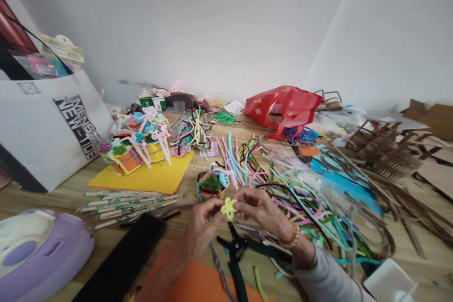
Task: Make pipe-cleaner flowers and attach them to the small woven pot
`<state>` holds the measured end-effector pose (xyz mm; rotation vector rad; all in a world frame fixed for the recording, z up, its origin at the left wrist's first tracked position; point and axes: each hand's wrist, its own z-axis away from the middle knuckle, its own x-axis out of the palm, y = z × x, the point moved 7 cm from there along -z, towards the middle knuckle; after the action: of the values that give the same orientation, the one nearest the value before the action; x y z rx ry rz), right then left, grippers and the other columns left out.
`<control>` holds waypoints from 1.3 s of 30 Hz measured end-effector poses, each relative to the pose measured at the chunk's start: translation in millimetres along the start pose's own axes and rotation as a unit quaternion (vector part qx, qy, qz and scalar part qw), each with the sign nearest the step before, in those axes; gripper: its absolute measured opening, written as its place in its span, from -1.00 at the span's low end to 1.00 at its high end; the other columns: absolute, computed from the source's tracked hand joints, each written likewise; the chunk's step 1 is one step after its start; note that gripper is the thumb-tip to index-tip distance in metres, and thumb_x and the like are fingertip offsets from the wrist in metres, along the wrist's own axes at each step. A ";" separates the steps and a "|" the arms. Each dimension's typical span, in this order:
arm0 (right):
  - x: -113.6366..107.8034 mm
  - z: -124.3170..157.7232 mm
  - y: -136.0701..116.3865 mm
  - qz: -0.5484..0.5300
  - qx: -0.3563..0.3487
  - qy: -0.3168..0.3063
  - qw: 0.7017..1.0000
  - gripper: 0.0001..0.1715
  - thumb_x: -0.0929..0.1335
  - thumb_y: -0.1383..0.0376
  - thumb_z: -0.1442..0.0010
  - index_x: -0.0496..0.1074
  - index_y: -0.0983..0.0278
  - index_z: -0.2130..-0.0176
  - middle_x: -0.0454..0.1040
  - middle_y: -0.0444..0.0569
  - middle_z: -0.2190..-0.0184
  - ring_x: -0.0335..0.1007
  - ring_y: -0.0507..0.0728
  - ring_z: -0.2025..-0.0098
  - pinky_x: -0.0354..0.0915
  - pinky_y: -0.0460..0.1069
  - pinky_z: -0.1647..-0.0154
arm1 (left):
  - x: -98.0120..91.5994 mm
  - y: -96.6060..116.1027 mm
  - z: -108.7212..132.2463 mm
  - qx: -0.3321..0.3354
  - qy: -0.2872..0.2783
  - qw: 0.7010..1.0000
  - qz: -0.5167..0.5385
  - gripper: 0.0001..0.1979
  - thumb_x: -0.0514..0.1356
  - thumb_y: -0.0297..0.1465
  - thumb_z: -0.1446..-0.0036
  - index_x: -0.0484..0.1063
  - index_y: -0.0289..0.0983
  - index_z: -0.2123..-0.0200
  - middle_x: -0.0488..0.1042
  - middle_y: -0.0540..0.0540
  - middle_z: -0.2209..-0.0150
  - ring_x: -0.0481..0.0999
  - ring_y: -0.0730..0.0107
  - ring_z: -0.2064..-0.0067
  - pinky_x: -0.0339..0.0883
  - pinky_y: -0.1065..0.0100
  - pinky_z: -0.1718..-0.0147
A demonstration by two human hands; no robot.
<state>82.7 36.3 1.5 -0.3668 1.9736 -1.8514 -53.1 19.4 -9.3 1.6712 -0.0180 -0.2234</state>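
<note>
A small yellow pipe-cleaner flower (229,208) sits between the left hand (202,222) and the right hand (260,208), each in a narrow grip on it. Green-handled pliers (236,251) lie just below, beside a heap of colored pipe cleaners (304,203) on a wooden surface (60,193).

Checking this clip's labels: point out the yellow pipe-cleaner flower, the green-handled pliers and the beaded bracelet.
Yellow pipe-cleaner flower (229,208): head view, on its centre.
Green-handled pliers (238,284): head view, on one handle.
Beaded bracelet (292,238): head view, on the beads.
</note>
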 end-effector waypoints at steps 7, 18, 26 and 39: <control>-4.8 4.9 -13.5 0.116 -0.044 0.042 0.991 -0.73 0.36 0.14 -0.20 0.43 0.32 0.36 0.36 -0.15 0.50 0.21 0.00 0.45 0.14 -0.11 0.43 | 3.6 8.9 5.5 0.026 -0.018 0.999 -0.022 -0.83 0.19 -0.35 -0.04 0.48 -0.28 0.29 0.47 -0.05 0.40 0.44 0.35 0.35 0.33 0.40 0.33; 0.0 10.7 -28.6 0.276 -0.050 0.041 0.959 -0.81 0.30 0.27 -0.24 0.43 0.30 0.38 0.38 -0.14 0.50 0.22 0.01 0.46 0.09 -0.11 0.45 | 5.8 -10.3 -0.2 -0.062 -0.005 0.991 0.119 -0.72 0.29 -0.19 0.05 0.41 -0.30 0.50 0.43 0.02 0.54 0.41 0.42 0.46 0.31 0.42 0.42; 7.1 12.3 -26.0 0.384 -0.098 0.004 0.918 -0.75 0.22 0.27 -0.31 0.41 0.26 0.35 0.43 -0.08 0.45 0.27 0.04 0.43 0.07 -0.08 0.40 | 7.4 -10.3 -0.2 -0.083 -0.018 0.990 0.114 -0.68 0.27 -0.15 0.03 0.38 -0.30 0.51 0.41 0.02 0.55 0.38 0.43 0.47 0.29 0.42 0.42; 26.6 16.2 -28.1 0.535 -0.101 -0.070 0.836 -0.78 0.21 0.35 -0.27 0.30 0.27 0.42 0.42 -0.11 0.43 0.30 0.02 0.42 0.02 -0.08 0.39 | 9.9 -3.2 5.5 -0.004 -0.037 0.996 -0.083 -0.78 0.12 -0.33 -0.05 0.27 -0.26 0.59 0.18 0.09 0.61 0.18 0.48 0.53 0.04 0.46 0.55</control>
<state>64.4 7.5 25.9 0.4739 1.6829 -0.8598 -44.7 12.9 -14.2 1.6576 0.0672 -0.4110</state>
